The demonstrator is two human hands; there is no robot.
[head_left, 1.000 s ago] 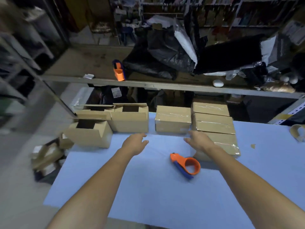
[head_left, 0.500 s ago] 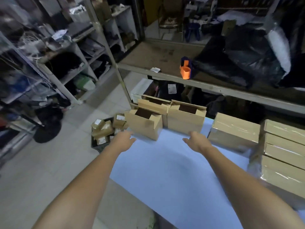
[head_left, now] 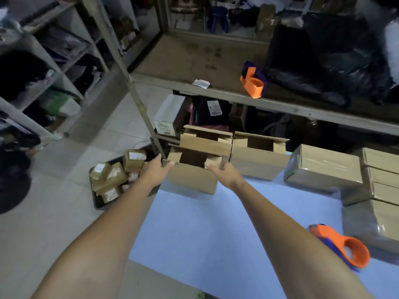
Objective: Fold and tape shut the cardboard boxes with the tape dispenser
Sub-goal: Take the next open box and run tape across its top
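While the nearest open cardboard box (head_left: pixel 192 176) stands at the blue table's (head_left: pixel 216 229) left corner, the left hand (head_left: pixel 156 169) and right hand (head_left: pixel 224 172), fingers spread and ungripped, touch its ends; tape dispenser (head_left: pixel 343 244) lies apart, right.

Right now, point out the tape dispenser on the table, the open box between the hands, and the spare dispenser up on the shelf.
tape dispenser (head_left: pixel 345 244): head view, orange body.
open box (head_left: pixel 191 180): head view, front wall.
spare dispenser (head_left: pixel 253 84): head view, orange body.
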